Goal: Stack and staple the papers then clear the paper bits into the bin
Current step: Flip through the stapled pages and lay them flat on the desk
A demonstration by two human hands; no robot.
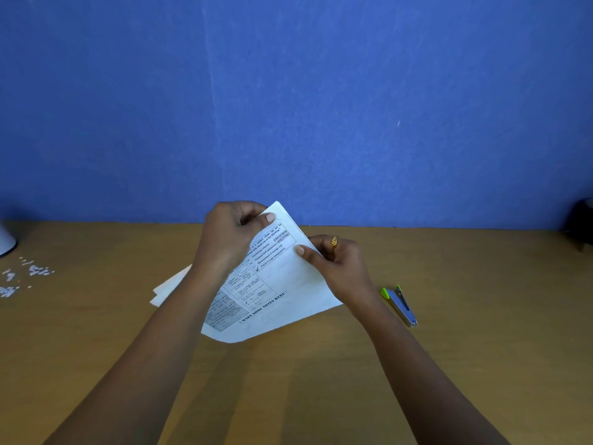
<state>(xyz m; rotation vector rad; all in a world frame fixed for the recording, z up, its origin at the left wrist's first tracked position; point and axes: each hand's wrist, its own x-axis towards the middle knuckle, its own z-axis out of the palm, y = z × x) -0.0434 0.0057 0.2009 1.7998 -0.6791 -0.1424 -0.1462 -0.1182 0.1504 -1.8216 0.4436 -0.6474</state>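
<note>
A blue wall [321, 91] rises behind the brown worktop [449, 364]. At its middle a printed sheet [288, 290] is held tilted above 2 plain sheets [170, 287] lying flat to its left. The left hand [231, 239] pinches the sheet's far corner, and the right hand [337, 268], wearing a gold ring [334, 241], pinches its right edge, thumb on top. A grey-and-green stapler [399, 305] lies just right. White paper bits [32, 274] are scattered far left.

Both hands lift a white printed paper sheet [282, 293] over a brown wooden table [449, 364]: the left hand [229, 239] pinches its far corner, the right hand [337, 268], wearing a gold ring [334, 241], pinches its right edge. More white sheets [170, 285] lie beneath. A grey stapler with green tips [399, 305] lies just right; small white paper bits [25, 277] are scattered far left.
</note>
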